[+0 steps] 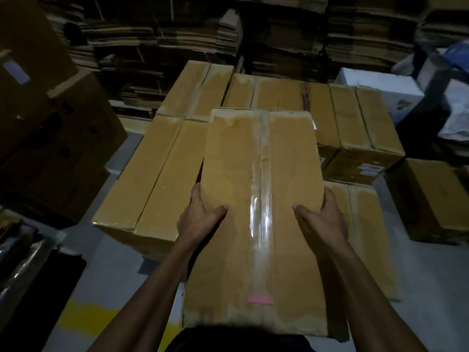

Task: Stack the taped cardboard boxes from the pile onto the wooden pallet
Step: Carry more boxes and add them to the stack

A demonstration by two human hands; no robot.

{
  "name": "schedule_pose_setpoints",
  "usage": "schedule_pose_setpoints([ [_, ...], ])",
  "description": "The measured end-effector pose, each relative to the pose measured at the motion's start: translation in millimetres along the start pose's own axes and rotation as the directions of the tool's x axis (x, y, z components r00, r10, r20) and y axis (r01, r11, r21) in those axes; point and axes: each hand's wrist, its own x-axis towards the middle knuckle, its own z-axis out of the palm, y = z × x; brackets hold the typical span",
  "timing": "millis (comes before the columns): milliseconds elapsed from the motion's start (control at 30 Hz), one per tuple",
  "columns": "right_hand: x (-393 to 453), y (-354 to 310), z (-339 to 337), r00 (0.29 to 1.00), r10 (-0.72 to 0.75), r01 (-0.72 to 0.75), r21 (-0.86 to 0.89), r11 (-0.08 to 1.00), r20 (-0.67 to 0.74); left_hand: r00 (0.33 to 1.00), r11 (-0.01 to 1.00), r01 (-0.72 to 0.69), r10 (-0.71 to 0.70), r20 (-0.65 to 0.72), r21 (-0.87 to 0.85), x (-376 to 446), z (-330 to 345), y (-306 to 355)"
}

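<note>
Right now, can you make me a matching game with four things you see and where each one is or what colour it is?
Things:
1. carried box
2. pink sticker
3. white box
4. yellow floor mark

Clues:
A. far right, behind the brown boxes
B. on the floor, lower left
C. held by the left hand and right hand
D. stuck near the closest end of the carried box

Pairs: 1-C, 2-D, 3-A, 4-B
</note>
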Motion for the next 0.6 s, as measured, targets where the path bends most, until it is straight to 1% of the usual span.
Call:
schedule_pose_setpoints([
  [100, -5, -5, 20, 0.999, 0.048, -0.048, 0.005, 0.999, -0.015, 0.999, 1.0, -0.011, 0.011, 0.051, 0.01, 21, -9, -12],
  [333, 0, -16, 55, 0.989, 0.147, -0.146, 0.027, 0.989, -0.029, 0.995, 1.0, 0.003, -0.004, 0.101, 0.009, 62, -20, -23],
  [467, 18, -13, 74, 0.983, 0.18, -0.179, 0.042, 0.983, -0.022, 0.99, 0.999, 0.016, -0.009, 0.144, -0.044, 86, -15, -28],
  [600, 45, -7, 93, 0.979, 0.201, -0.201, 0.03, 0.979, 0.004, 0.988, 0.999, 0.036, -0.031, 0.148, -0.034, 113, -2, -33],
])
